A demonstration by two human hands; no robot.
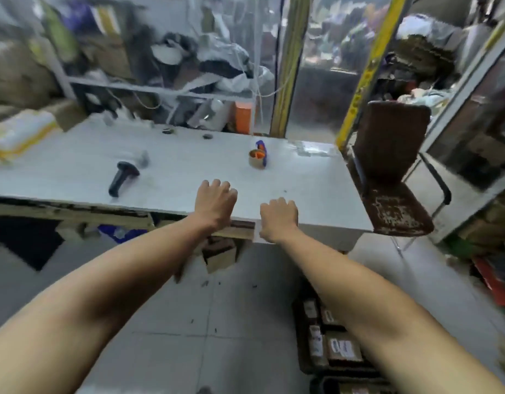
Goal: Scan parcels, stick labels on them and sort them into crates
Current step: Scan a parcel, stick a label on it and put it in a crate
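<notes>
Both forearms fill the bottom of the view, reaching fwd to the near edge of the surface (188, 166). Going big to small: surface is wide & pale; a worn brown chair (393, 172) stands at its right edge; a dark crate (308, 354) sits on the floor below right w/ labelled parcels (343, 349) already in it. Left hand (215, 199) rests over the near edge, fingers loosely curled, holding nothing. Right hand (278, 218) is just beside it on the same edge, also loosely curled & empty; the two are apart, not touching. Black scanner (121, 177) lies toward the near-left of the surface, well apart from both hands; a tape roll (258, 157) sits past the middle, toward the far-right. No parcel on the surface that I can make out. Risks, imo: scanner is close to the near edge, so a careless reach could knock it off; view is blurred, so misgrabs are likely; bending to the crate beside the chair could snag an arm.
</notes>
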